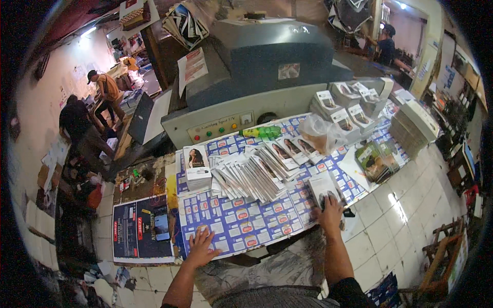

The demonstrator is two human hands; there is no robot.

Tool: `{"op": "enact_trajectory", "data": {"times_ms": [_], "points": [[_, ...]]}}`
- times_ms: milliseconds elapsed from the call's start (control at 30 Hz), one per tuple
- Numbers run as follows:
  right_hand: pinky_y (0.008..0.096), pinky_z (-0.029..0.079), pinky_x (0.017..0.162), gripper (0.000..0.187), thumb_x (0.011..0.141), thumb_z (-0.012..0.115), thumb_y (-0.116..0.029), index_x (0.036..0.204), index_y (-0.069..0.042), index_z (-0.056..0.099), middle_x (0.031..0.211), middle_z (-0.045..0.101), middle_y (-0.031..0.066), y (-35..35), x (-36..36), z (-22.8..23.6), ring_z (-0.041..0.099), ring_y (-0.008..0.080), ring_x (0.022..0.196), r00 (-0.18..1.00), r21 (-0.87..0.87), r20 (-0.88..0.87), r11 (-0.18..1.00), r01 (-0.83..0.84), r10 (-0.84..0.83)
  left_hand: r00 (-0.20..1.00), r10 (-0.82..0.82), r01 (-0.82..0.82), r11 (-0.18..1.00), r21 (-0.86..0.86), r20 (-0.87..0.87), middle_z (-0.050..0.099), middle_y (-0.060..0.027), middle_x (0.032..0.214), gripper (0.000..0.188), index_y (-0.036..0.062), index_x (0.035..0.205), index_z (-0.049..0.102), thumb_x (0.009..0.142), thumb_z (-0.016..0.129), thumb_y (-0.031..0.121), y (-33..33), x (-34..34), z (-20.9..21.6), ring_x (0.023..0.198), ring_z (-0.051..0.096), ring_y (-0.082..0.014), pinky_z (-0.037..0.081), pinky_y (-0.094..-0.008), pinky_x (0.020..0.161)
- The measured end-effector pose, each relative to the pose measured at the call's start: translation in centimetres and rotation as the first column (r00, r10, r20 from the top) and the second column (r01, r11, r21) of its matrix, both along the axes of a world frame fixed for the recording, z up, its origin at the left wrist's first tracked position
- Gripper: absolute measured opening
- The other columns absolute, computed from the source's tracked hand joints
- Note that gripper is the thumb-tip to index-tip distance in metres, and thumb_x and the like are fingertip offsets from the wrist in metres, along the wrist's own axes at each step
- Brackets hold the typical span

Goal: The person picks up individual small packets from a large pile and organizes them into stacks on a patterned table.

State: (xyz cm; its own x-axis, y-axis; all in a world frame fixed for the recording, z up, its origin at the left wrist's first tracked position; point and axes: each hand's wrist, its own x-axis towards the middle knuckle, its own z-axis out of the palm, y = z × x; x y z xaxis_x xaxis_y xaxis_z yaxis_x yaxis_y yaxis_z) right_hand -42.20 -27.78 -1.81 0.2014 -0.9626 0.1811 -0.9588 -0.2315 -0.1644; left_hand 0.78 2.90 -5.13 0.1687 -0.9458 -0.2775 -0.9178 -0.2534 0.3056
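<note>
My left hand (202, 245) lies flat with fingers spread on the front edge of a table covered in blue-and-white printed sheets (262, 224). My right hand (330, 211) rests on the near end of a white stack of printed booklets (322, 184), its fingers stretched over the dark picture on top. A small black item, too unclear to name, shows beside that hand. Across the middle of the table, many similar booklets (249, 177) lie fanned out in an overlapping row. At their left stands a neat booklet pile (196, 167).
Behind the table stands a large grey machine (280, 56) with coloured buttons. A green bottle (262, 132), a clear plastic bag (321, 132) and tall booklet stacks (349, 115) line the back. A phone (162, 227) lies on the left on a dark printed sheet (126, 231). People work farther off.
</note>
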Motion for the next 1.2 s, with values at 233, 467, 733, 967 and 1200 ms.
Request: {"op": "enact_trajectory", "data": {"times_ms": [233,467,733,967,1200], "points": [[0.0434,0.049,0.101,0.045,0.090,0.055,0.002,0.135,-0.006,0.057,0.132,0.060,0.0219,6.4,3.5,1.7,0.062,0.0383,0.118,0.743,-0.164,0.640,0.980,-0.117,0.196,0.874,0.104,-0.202,0.966,-0.160,-0.475,0.043,-0.0210,0.151,0.058,0.0021,0.144,0.047,0.099,0.059,0.038,-2.5,-4.8,3.0,0.141,0.038,-0.0380,0.025,-0.0451,0.118],[0.0428,0.036,0.113,0.063,0.091,0.064,-0.006,0.149,-0.005,0.039,0.153,0.038,0.0243,17.4,16.6,1.6,0.037,0.0416,0.142,0.438,0.020,0.624,0.547,-0.837,0.647,0.246,0.215,-0.645,0.764,0.006,-0.945,0.057,-0.0118,0.133,0.048,-0.0024,0.141,0.047,0.107,0.047,0.031,-5.1,-13.2,5.6,0.123,0.051,-0.0172,0.039,-0.0320,0.107],[0.0484,0.033,0.114,0.070,0.091,0.069,-0.028,0.142,0.011,0.039,0.146,0.042,0.0325,16.5,18.8,4.4,0.040,0.0465,0.136,0.576,0.066,0.623,0.698,-0.713,0.530,0.215,0.198,-0.695,0.719,-0.007,-0.956,0.061,-0.0005,0.125,0.046,0.0000,0.141,0.051,0.107,0.048,0.031,-0.5,-11.3,4.1,0.110,0.053,-0.0104,0.043,-0.0277,0.097],[0.0491,0.041,0.105,0.067,0.089,0.071,-0.020,0.141,0.008,0.040,0.142,0.044,0.0321,18.8,20.5,6.1,0.046,0.0473,0.128,0.548,-0.159,0.322,0.614,-0.773,0.772,-0.019,0.273,-0.762,0.619,0.191,-0.962,0.065,-0.0032,0.113,0.041,0.0000,0.133,0.057,0.108,0.046,0.030,0.4,-10.3,1.3,0.095,0.056,-0.0116,0.046,-0.0284,0.084],[0.0357,0.052,0.084,0.033,0.093,0.068,-0.016,0.121,0.000,0.063,0.109,0.069,0.0130,18.2,21.4,6.4,0.066,0.0243,0.094,0.461,0.273,0.823,0.482,-0.833,0.331,-0.682,-0.303,-0.636,0.696,0.334,-0.666,0.056,-0.0119,0.139,0.074,0.0118,0.147,0.041,0.094,0.052,0.064,1.2,-8.3,3.1,0.124,0.057,-0.0300,0.044,-0.0477,0.108]]}}
